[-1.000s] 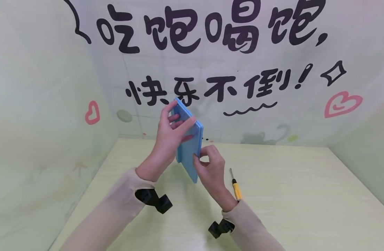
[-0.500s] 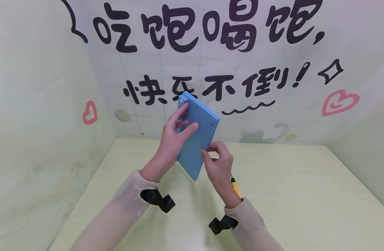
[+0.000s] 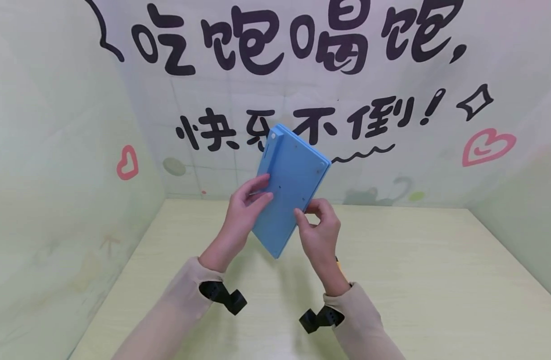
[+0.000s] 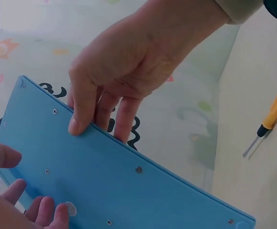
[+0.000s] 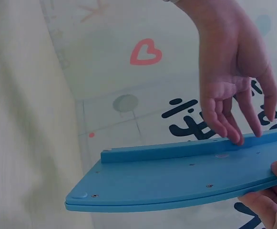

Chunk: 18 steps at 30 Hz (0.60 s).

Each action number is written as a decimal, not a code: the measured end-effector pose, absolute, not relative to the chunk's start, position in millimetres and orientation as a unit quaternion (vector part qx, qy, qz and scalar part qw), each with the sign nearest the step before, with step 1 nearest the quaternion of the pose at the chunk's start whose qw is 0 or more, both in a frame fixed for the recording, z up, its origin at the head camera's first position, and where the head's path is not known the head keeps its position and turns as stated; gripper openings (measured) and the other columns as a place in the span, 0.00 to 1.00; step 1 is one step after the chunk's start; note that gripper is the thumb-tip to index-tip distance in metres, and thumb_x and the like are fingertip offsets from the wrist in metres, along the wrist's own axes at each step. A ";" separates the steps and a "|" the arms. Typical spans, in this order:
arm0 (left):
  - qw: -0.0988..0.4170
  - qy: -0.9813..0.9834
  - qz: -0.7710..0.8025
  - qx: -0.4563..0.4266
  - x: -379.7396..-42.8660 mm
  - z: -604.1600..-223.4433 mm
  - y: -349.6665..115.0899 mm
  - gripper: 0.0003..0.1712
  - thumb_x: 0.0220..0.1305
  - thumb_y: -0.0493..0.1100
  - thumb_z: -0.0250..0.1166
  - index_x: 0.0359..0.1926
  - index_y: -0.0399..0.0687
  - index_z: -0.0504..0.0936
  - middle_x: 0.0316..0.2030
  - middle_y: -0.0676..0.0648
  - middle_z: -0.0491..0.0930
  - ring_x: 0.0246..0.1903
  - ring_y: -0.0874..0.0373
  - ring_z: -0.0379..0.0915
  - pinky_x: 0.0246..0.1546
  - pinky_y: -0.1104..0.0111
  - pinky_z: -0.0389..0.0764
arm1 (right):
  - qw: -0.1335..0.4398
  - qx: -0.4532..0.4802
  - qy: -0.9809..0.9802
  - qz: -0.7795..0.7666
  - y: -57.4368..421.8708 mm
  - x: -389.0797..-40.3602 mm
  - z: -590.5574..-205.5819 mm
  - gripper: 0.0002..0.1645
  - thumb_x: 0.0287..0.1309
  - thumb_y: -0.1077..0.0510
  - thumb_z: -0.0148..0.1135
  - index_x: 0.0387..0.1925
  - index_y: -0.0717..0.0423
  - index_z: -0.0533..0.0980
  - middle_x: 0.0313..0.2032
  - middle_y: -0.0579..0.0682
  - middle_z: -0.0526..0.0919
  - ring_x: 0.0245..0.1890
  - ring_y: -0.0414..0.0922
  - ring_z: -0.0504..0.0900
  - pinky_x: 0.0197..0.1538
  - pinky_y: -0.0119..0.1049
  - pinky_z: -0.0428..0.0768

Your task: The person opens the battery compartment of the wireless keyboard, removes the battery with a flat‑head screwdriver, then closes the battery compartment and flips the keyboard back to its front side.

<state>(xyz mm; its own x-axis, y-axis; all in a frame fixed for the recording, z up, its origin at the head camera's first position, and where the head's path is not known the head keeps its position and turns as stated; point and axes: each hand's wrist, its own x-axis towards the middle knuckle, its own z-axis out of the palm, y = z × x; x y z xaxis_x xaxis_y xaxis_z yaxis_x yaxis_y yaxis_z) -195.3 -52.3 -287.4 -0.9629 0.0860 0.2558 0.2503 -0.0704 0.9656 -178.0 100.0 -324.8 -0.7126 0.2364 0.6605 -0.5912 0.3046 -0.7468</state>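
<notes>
A thin blue keyboard, seen from its underside, is held tilted above the table. Several small screws dot this face, and a raised bar runs along one long edge. My right hand pinches the opposite long edge, with the thumb on the underside and fingers behind. On the barred side, my left hand touches the keyboard with loosely extended fingers. The right wrist view shows fingertips of the left hand against the raised bar, its thumb off the surface. The keyboard's other face is hidden.
A screwdriver with a yellow handle lies on the pale table, mostly covered by my right wrist in the head view. Behind the table stands a back wall with black lettering, and patterned side walls flank it.
The keyboard has turned from nearly edge-on to show its underside, shifting slightly right. My left hand has slid down along the barred side. My right hand keeps its pinch, moving slightly right.
</notes>
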 end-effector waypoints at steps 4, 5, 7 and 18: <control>0.044 -0.676 -0.729 -0.103 -196.8 -303.4 -55.9 0.20 0.63 0.36 0.58 0.57 0.42 0.71 0.54 0.44 0.70 0.52 0.51 0.68 0.54 0.59 0.67 | 0.348 0.117 -0.726 0.581 100.8 -176.9 -321.2 0.09 0.50 0.71 0.63 0.34 0.68 0.73 0.32 0.57 0.77 0.33 0.47 0.77 0.26 0.32 0.79; 0.040 -0.676 -0.730 -0.096 -197.1 -307.2 -56.6 0.20 0.63 0.36 0.58 0.56 0.41 0.71 0.53 0.43 0.70 0.52 0.51 0.68 0.53 0.59 0.68 | 0.345 0.116 -0.728 0.582 101.1 -176.6 -320.4 0.09 0.50 0.70 0.63 0.35 0.68 0.73 0.32 0.57 0.77 0.33 0.46 0.77 0.27 0.32 0.79; 0.034 -0.678 -0.730 -0.081 -197.2 -314.4 -57.9 0.19 0.63 0.36 0.58 0.55 0.41 0.72 0.53 0.43 0.70 0.52 0.51 0.68 0.53 0.59 0.69 | 0.340 0.113 -0.729 0.583 101.2 -175.5 -318.8 0.10 0.51 0.70 0.63 0.36 0.68 0.73 0.33 0.57 0.77 0.34 0.46 0.77 0.27 0.32 0.79; 0.028 -0.674 -0.738 -0.019 -199.2 -346.5 -62.3 0.18 0.61 0.34 0.57 0.54 0.39 0.73 0.49 0.41 0.73 0.49 0.52 0.70 0.47 0.59 0.72 | 0.335 0.121 -0.715 0.602 100.5 -173.3 -311.9 0.12 0.51 0.69 0.64 0.38 0.69 0.73 0.35 0.59 0.78 0.35 0.48 0.78 0.28 0.32 0.79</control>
